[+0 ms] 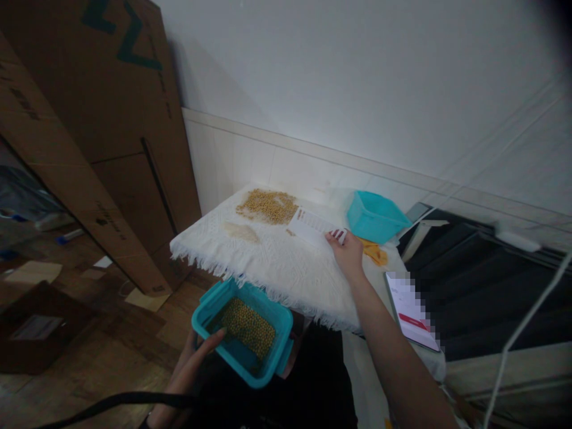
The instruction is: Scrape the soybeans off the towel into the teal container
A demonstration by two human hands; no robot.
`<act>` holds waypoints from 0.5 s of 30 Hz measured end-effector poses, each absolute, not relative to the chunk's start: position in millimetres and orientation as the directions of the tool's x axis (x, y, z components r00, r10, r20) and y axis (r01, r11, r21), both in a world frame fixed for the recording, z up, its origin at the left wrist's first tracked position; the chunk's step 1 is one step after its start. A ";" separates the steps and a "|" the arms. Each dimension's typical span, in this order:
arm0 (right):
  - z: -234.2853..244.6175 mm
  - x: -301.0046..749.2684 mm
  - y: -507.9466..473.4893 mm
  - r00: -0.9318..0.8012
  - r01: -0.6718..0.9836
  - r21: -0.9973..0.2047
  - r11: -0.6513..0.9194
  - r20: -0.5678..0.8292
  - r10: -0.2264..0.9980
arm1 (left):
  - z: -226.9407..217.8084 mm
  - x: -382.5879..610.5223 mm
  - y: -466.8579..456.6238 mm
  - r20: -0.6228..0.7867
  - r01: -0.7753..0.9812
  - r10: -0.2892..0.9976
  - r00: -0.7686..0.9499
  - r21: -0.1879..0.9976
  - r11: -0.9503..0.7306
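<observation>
My left hand (193,361) grips the near rim of a teal plastic container (243,330) holding yellow-green beans, kept below the table's front edge. My right hand (346,253) reaches over the white fringed cloth (268,262) and pinches the near end of a white card (313,226) with red print. The card's far end lies beside a pile of loose tan beans (268,205) at the back of the cloth. A small pale smear (241,231) lies left of the card.
A second teal tub (375,215) stands at the back right of the cloth, orange scraps (374,252) beside it. A phone (411,310) lies at the right edge. Large cardboard boxes (102,119) lean at left; a white cable (527,322) hangs at right.
</observation>
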State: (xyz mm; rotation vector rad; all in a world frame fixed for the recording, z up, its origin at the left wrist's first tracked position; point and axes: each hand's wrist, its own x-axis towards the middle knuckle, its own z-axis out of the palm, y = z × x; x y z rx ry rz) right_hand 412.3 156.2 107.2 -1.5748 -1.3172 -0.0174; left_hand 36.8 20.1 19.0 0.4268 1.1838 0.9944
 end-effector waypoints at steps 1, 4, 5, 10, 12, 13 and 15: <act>107.1 412.9 156.3 0.393 0.727 -0.672 0.142 0.576 0.717 | 18.6 36.5 19.9 -0.566 -0.415 0.824 0.037 0.742 0.527; 106.7 414.1 156.7 0.369 0.723 -0.672 0.160 0.572 0.733 | 20.1 35.5 18.8 -0.548 -0.396 0.836 0.030 0.761 0.513; 106.5 414.4 156.8 0.362 0.722 -0.672 0.166 0.570 0.738 | 21.3 35.2 18.4 -0.542 -0.394 0.840 0.028 0.766 0.508; 105.7 415.4 156.7 0.335 0.704 -0.685 0.190 0.555 0.762 | 25.5 34.6 18.6 -0.571 -0.388 0.821 0.020 0.753 0.532; 105.9 415.2 156.2 0.319 0.690 -0.695 0.202 0.542 0.777 | 26.1 34.6 19.5 -0.580 -0.394 0.814 0.025 0.743 0.542; 106.3 414.8 155.8 0.309 0.685 -0.698 0.209 0.537 0.785 | 26.7 34.7 19.8 -0.583 -0.396 0.812 0.026 0.740 0.544; 107.6 413.9 154.7 0.284 0.681 -0.697 0.222 0.532 0.798 | 29.5 35.1 19.8 -0.577 -0.400 0.816 0.020 0.744 0.536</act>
